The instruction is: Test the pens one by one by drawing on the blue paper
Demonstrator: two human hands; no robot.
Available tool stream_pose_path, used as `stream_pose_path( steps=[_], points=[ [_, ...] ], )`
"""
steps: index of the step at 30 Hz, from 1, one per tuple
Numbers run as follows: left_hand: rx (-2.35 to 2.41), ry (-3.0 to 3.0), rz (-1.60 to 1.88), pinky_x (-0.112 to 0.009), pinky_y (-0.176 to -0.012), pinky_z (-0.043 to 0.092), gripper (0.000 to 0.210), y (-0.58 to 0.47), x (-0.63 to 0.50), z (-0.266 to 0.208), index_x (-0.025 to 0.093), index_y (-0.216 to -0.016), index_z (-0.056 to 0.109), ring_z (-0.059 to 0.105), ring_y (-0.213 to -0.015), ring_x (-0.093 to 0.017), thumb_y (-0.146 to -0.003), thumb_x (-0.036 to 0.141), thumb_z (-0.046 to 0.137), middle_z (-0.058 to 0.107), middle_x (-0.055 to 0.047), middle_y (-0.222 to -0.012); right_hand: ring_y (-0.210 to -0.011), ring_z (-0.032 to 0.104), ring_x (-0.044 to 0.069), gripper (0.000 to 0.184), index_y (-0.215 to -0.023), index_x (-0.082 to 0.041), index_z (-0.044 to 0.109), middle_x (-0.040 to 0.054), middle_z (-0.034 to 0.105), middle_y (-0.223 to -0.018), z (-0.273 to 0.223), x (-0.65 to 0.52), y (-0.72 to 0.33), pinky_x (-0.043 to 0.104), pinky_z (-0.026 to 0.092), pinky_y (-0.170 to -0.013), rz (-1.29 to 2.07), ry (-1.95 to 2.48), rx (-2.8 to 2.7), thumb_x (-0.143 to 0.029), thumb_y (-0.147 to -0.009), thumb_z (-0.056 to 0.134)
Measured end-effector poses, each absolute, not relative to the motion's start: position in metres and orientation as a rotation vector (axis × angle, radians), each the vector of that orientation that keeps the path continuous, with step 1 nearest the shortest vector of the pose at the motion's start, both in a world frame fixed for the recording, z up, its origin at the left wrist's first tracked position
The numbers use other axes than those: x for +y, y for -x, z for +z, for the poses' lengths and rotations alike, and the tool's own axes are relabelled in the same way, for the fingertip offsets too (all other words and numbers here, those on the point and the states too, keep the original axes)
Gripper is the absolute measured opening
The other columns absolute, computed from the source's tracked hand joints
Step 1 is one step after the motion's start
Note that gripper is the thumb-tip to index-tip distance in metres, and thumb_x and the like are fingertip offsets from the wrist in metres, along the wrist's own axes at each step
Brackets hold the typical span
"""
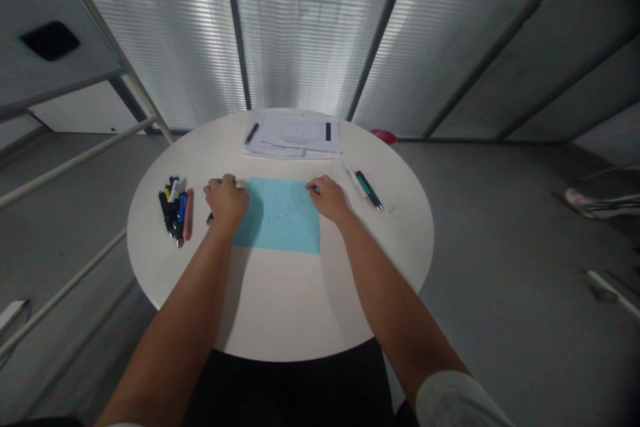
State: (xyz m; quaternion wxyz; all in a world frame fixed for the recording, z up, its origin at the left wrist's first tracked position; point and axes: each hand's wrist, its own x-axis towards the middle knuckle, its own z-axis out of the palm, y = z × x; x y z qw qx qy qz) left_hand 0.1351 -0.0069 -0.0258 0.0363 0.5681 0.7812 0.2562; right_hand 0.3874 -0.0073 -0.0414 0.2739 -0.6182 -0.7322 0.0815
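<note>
A light-blue sheet of paper [287, 227] with faint dark marks lies on the round white table [280, 307]. At its left edge my left hand [226, 199] is closed, knuckles up, over a pen [209, 219] whose ends stick out at either side; most of it is hidden. My right hand [327, 196] is over the sheet's upper right corner, thumb and fingers pinched around a small dark item [315, 189] too small to name. Just right of that hand lie a dark-green pen [369, 191] and a white pen [354, 180], side by side.
Several pens [174, 203] are bunched at the table's left, beside a pinkish-red stick-like item [189, 213]. Printed papers [295, 133] are stacked at the far edge, a black pen [252, 133] on them. White metal rails [75, 163] stand left; glass panels with blinds rise behind.
</note>
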Motion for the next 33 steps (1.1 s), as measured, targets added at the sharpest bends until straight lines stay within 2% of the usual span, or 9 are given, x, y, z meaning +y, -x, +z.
stream_pose_path(
  steps=[3,6,11,16,19,24,27,29,33],
  points=[
    [2.446,-1.697,0.762,-0.050,-0.089,0.038,0.048,-0.135,-0.007,-0.026,0.019,-0.126,0.057,0.049,-0.112,-0.037,-0.079,0.020,0.048,0.056,-0.020,-0.119,-0.092,0.061,0.017,0.024,-0.093,-0.024,0.070,0.0046,0.065,-0.100,-0.041,-0.008,-0.387,0.033,0.046,-0.088,0.233,1.668,-1.966,-0.012,-0.082,0.052],
    [2.378,-1.737,0.721,-0.048,-0.085,0.039,0.040,-0.136,-0.004,-0.027,0.022,-0.117,0.063,0.051,-0.107,-0.036,-0.081,0.019,0.045,0.058,-0.019,-0.114,-0.093,0.061,0.018,0.024,-0.093,-0.024,0.070,0.0047,0.065,-0.100,-0.040,-0.008,-0.386,0.033,0.045,-0.088,0.242,1.669,-1.966,-0.013,-0.082,0.052],
    [2.053,-1.947,0.811,-0.038,-0.087,0.039,0.041,-0.147,0.000,-0.030,0.019,-0.115,0.064,0.056,-0.095,-0.025,-0.083,0.012,0.039,0.064,-0.013,-0.103,-0.089,0.060,0.018,0.025,-0.095,-0.024,0.069,0.0030,0.068,-0.098,-0.035,-0.009,-0.383,0.036,0.041,-0.089,0.155,1.655,-1.834,-0.014,-0.082,0.050],
    [2.141,-2.020,0.714,-0.040,-0.088,0.040,0.038,-0.158,-0.006,-0.031,0.022,-0.114,0.067,0.053,-0.105,-0.030,-0.082,0.020,0.047,0.060,-0.015,-0.112,-0.083,0.060,0.017,0.025,-0.093,-0.023,0.068,0.0026,0.069,-0.096,-0.034,-0.008,-0.382,0.034,0.041,-0.085,0.195,1.651,-1.752,-0.014,-0.079,0.050],
    [2.188,-2.006,0.666,-0.042,-0.089,0.040,0.038,-0.156,-0.006,-0.032,0.021,-0.115,0.067,0.052,-0.107,-0.032,-0.082,0.022,0.047,0.061,-0.016,-0.111,-0.085,0.059,0.018,0.023,-0.089,-0.024,0.069,0.0024,0.069,-0.093,-0.035,-0.009,-0.381,0.035,0.040,-0.087,0.211,1.680,-1.816,-0.014,-0.078,0.051],
    [2.084,-2.047,0.744,-0.042,-0.093,0.039,0.034,-0.154,-0.002,-0.032,0.022,-0.110,0.069,0.053,-0.106,-0.030,-0.086,0.025,0.045,0.063,-0.014,-0.109,-0.089,0.059,0.020,0.024,-0.091,-0.025,0.069,0.0018,0.070,-0.091,-0.032,-0.012,-0.381,0.040,0.037,-0.092,0.153,1.693,-1.768,-0.015,-0.078,0.052],
    [1.775,-2.146,0.942,-0.039,-0.096,0.040,0.034,-0.162,-0.006,-0.029,0.021,-0.110,0.069,0.055,-0.105,-0.025,-0.089,0.025,0.043,0.064,-0.012,-0.108,-0.083,0.060,0.018,0.022,-0.093,-0.024,0.068,0.0004,0.069,-0.085,-0.030,-0.011,-0.378,0.035,0.041,-0.085,0.358,1.555,-1.647,-0.019,-0.079,0.052],
    [1.489,-2.206,1.047,-0.035,-0.093,0.043,0.032,-0.171,-0.011,-0.027,0.021,-0.109,0.069,0.057,-0.102,-0.022,-0.090,0.026,0.044,0.063,-0.011,-0.107,-0.072,0.058,0.015,0.020,-0.091,-0.022,0.067,-0.0009,0.066,-0.076,-0.030,-0.011,-0.371,0.029,0.044,-0.073,0.607,1.381,-1.540,-0.024,-0.081,0.050],
    [1.162,-2.255,1.117,-0.033,-0.090,0.046,0.025,-0.186,-0.019,-0.028,0.020,-0.102,0.069,0.059,-0.097,-0.020,-0.088,0.025,0.049,0.065,-0.010,-0.099,-0.060,0.052,0.011,0.018,-0.081,-0.021,0.066,-0.0044,0.058,-0.063,-0.029,-0.013,-0.355,0.024,0.040,-0.060,0.881,1.151,-1.507,-0.036,-0.080,0.057]
  ],
)
